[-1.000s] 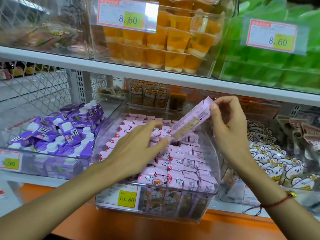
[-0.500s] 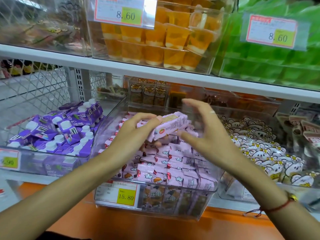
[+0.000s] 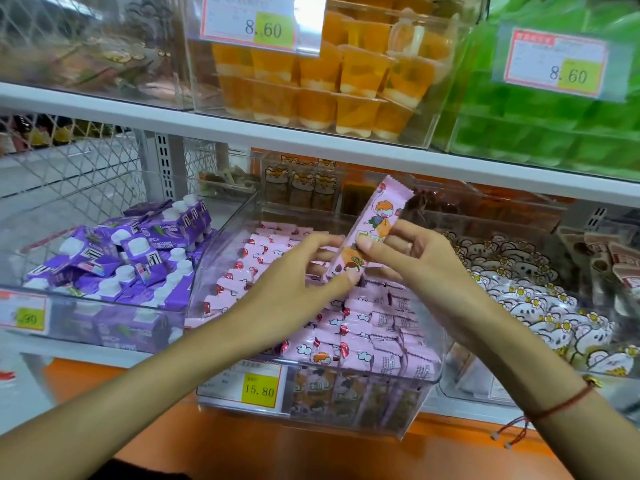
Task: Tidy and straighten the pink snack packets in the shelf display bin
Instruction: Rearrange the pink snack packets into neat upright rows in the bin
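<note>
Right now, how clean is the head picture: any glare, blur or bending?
Head view: held pink packet fairly sharp between left hand and right hand; clear bin walls reflect softly; shelf edge bows from the wide lens; upper corners smeared, green packs blurred.

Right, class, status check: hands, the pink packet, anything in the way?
Left hand and right hand both pinching one pink packet. Packet tilted above the clear bin. Nothing blocking.

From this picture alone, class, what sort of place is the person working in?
Most likely a shop's snack aisle: clear plastic display bins on white shelves, red-bordered price tags with yellow patches, and stacked pink snack packets, one held by both hands.
</note>
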A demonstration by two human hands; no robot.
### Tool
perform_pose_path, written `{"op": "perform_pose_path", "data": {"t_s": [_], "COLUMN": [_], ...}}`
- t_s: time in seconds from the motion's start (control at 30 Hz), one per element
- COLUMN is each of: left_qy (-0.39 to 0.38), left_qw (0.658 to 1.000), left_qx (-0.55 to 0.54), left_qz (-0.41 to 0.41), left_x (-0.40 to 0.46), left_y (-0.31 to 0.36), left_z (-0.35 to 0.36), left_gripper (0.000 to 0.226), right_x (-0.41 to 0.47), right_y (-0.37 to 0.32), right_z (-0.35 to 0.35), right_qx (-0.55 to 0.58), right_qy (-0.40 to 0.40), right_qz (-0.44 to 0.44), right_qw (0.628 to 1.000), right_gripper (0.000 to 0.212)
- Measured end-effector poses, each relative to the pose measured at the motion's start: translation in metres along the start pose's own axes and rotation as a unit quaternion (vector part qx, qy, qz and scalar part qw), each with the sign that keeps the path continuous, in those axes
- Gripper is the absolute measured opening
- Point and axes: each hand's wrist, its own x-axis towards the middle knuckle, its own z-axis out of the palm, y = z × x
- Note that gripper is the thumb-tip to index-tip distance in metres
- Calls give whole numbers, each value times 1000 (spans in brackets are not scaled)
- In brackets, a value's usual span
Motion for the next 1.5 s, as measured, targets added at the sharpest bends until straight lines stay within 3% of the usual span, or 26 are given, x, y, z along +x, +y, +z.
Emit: {"op": "perform_pose_path", "data": {"t_s": [0.17, 0.27, 0.37, 0.47, 0.57, 0.7, 0.87, 1.1, 1.23, 1.33, 1.43, 1.5], "left_qy": [30, 37, 14, -58, -108, -101, -84, -85, -119, -144, -169, -182], "left_qw": [998, 988, 950, 921, 909, 910, 912, 914, 907, 904, 896, 896], "left_qx": [46, 145, 306, 384, 401, 402, 400, 395, 403, 402, 410, 403], "left_qz": [30, 42, 54, 46, 22, 22, 26, 29, 24, 23, 21, 24], "left_x": [2, 3, 6, 8, 10, 10, 9, 11, 26, 36, 42, 42], "left_y": [-6, -9, -18, -26, -31, -32, -32, -26, -17, -18, -26, -30], "left_z": [-2, -4, -7, -8, -9, -10, -9, -9, -4, 2, -2, -4], "left_gripper": [31, 39, 50, 50, 51, 48, 46, 42, 32, 31, 39, 40], "right_x": [3, 5, 10, 13, 14, 14, 18, 26, 35, 44, 52, 59], "right_y": [3, 8, 15, 17, 20, 22, 24, 20, 10, 8, 15, 21], "right_z": [-3, -4, -5, -8, -8, -5, -5, -4, -8, -15, -18, -15], "right_qx": [-13, -28, -141, -275, -335, -426, -576, -637, -592, -563, -573, -590], "right_qy": [51, 89, 186, 238, 201, 71, -26, -194, -216, -145, -74, -82], "right_qz": [-22, -22, -61, -122, -123, -69, -45, 41, 76, 55, 32, 47], "right_qw": [998, 995, 970, 924, 912, 899, 816, 745, 772, 812, 816, 802], "right_gripper": [29, 27, 33, 38, 37, 35, 25, 48, 46, 26, 19, 25]}}
